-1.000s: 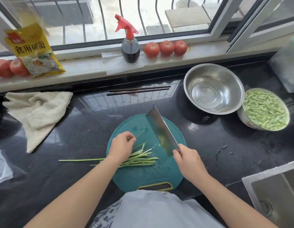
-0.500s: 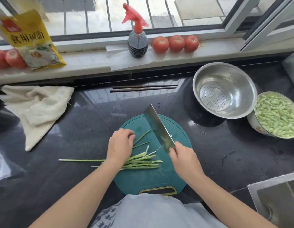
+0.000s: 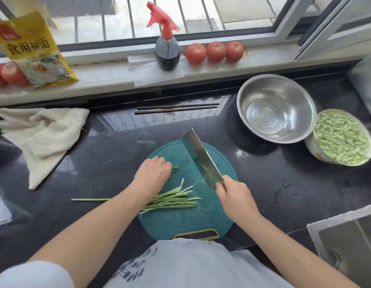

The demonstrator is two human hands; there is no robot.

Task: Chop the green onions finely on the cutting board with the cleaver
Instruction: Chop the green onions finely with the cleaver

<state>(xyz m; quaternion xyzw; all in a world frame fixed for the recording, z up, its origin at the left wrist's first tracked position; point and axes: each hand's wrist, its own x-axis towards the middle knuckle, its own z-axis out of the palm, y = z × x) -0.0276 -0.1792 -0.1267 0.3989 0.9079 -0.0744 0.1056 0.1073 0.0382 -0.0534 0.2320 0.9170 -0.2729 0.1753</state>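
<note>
My green onions (image 3: 170, 201) lie as thin, split strands on the round teal plastic cutting board (image 3: 186, 221), long axis running left to right, cut ends toward my right hand (image 3: 235, 197) and one strand trailing off the board's left edge onto the glossy black counter (image 3: 109, 146). My left hand (image 3: 153, 175) sits knuckles up just beyond the bundle, fingers curled together over a few stray stalks. My right fingers wrap tight around the cleaver (image 3: 202, 160) handle; its flat steel blade angles away and to the left, raised beyond the cut ends.
</note>
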